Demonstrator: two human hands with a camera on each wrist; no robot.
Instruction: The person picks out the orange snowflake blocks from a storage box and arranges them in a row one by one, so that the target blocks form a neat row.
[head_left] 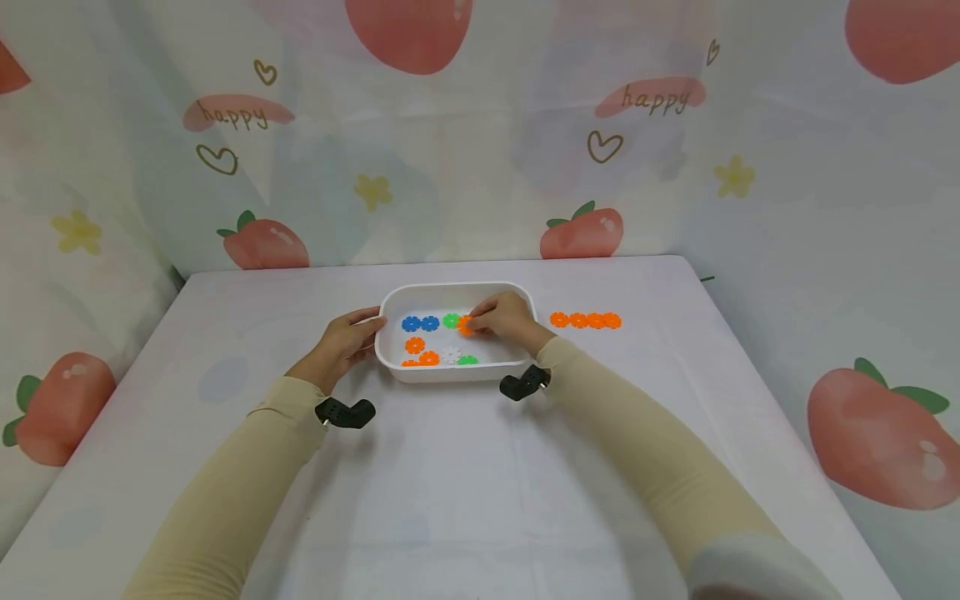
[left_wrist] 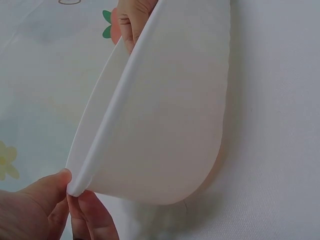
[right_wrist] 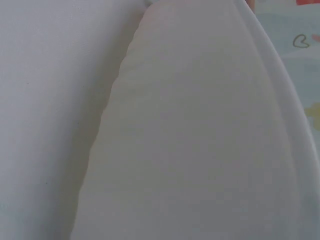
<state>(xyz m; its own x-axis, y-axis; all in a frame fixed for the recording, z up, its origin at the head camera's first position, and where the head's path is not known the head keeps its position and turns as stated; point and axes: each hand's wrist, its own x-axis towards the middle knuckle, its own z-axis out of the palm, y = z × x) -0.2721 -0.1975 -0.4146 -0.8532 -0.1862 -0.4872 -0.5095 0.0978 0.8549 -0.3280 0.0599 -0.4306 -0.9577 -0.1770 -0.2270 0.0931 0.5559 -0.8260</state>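
Observation:
At the left end of a white plastic tray, my left hand pinches the rim between thumb and fingers, plain in the left wrist view. Inside the tray, my right hand pinches an orange snowflake disc by its fingertips. A green disc lies just left of it. Two blue discs sit side by side near the back. Several orange discs, a white disc and another green disc lie nearer the front wall. The right wrist view shows mostly the tray's outer wall.
To the right of the tray, a straight row of several orange discs lies on the white-covered table. A printed cloth backdrop rises behind the table and along its sides.

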